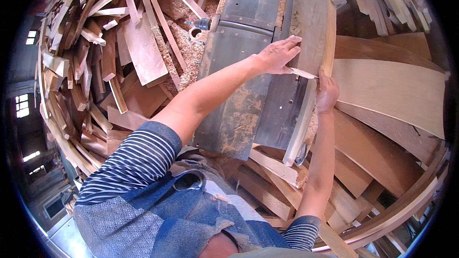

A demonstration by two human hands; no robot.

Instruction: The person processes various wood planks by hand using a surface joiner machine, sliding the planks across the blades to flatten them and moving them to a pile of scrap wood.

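A long, flat wooden board [310, 19] lies lengthwise on the dark metal bed [279, 110] of a woodworking machine, its near end towards me. My left hand [281, 55] is closed on the left side of that near end, fingertips on the top face. My right hand [327, 93] grips the right corner of the same end, beside a light wooden fence [330, 28]. The fingers' undersides are hidden on both hands.
Offcuts [143, 50] and wood shavings [191, 57] heap up left of the machine. A blue-black cylindrical tool [200, 24] lies among them. Wide planks [392, 88] are stacked on the right. More scraps [263, 193] lie between me and the machine.
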